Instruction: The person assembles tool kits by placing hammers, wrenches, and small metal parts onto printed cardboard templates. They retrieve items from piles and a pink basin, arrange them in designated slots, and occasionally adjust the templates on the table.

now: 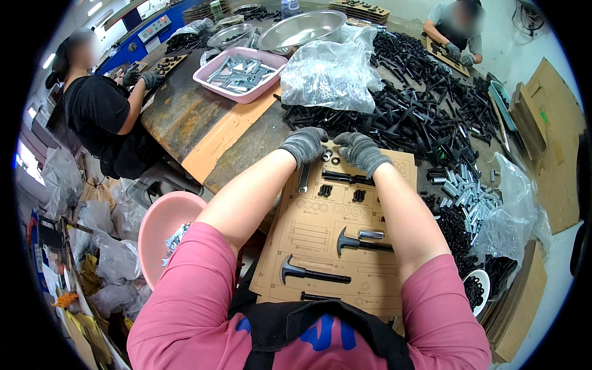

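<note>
My left hand (304, 145), in a grey knitted glove, is closed at the far edge of a printed cardboard sheet (308, 216), fingertips curled. My right hand (365, 152), gloved alike, is closed just across from it; what either pinches is too small to tell. Between them lie small rings (335, 160). Beside my left wrist is an open-ended wrench (304, 177). Below my right hand are a black rod-shaped part (345, 177) and small black pieces (359, 195). Closer to me rest two hammer-shaped black tools (314, 272) and a silver cylinder (371, 234).
Black metal parts (407, 117) pile up beyond and right, with silver sleeves (465, 194). A pink tray (237, 92) holds silver pieces; a pink basin (161, 222) sits left. Clear plastic bags (330, 74) lie beyond. Two people (98, 105) work at the table.
</note>
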